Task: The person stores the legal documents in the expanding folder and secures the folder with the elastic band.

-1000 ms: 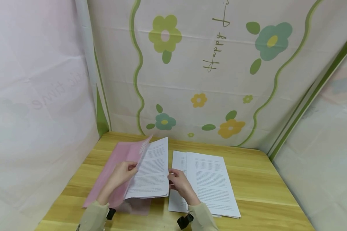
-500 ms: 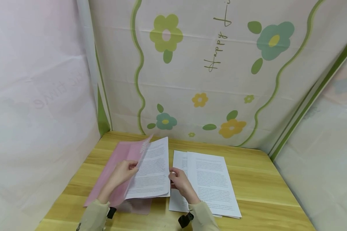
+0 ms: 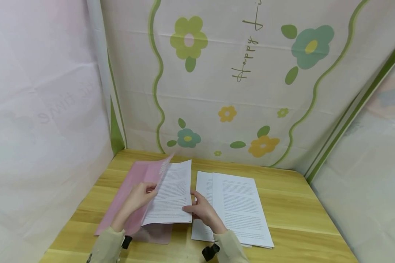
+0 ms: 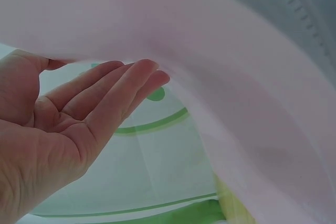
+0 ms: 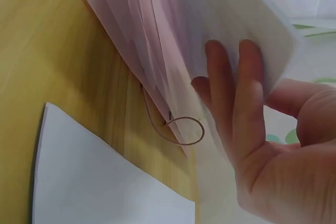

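Pinching the sheets (image 3: 172, 197) by their right long edge with our right hand (image 3: 203, 209), we grip the folder cover (image 3: 145, 173), raised along their left, in our left hand (image 3: 140, 197).

Shows translucent pink with white markings on the thin plastic folder (image 3: 145, 172), white with rows of grey print on the rectangular paper sheaf (image 3: 172, 197) and the flat paper sheets (image 3: 238, 210). Runs yellow-brown and grain-streaked over the wooden tabletop (image 3: 293, 208), beige over the cloth sleeves (image 3: 106, 244). Scatters green, teal and orange-yellow flowers between wavy green bands across the white fabric backdrop (image 3: 210, 91).
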